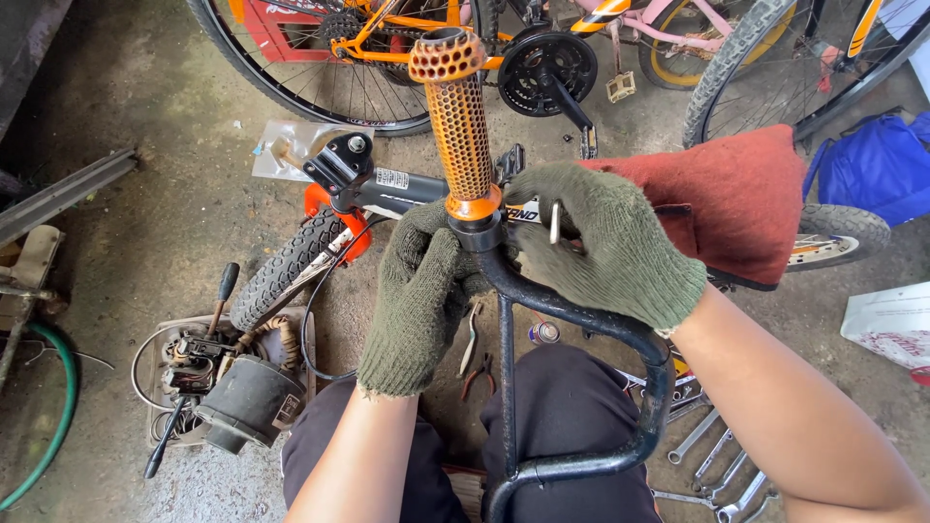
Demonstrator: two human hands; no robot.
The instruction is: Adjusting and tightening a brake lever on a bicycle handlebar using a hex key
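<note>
Handlebar (581, 320), a black bent tube, stands upright between the person's knees in the middle of the view, its orange perforated grip (458, 116) pointing up and away from the camera. Just below the grip's orange collar sits a black clamp ring (480, 232), and both gloved hands meet there. The left hand (417, 295), in a green knitted glove, has its fingers curled around the tube right under the ring, grasping it. The right hand (610, 242), in the same kind of glove, presses against the ring from the other side and pinches a small silver hex key (554, 223) that stands nearly upright between its fingers. Behind the hands a small bicycle (387, 184) lies on the concrete floor (174, 194), its knobby front tyre (281, 271) to the left and a red cloth (746, 194) draped over its frame to the right. Near the left knee a black electric motor (247, 402) with loose wires rests on a flat board, with a screwdriver (165, 441) just beside it. Pliers (475, 373) and a small spray can (543, 333) lie on the floor between the hands and the lap. Several wrenches (712, 465) are spread by the right knee. An orange bicycle (368, 39) stands at the top of the view, and a blue bag (877, 169) lies at the far right.
</note>
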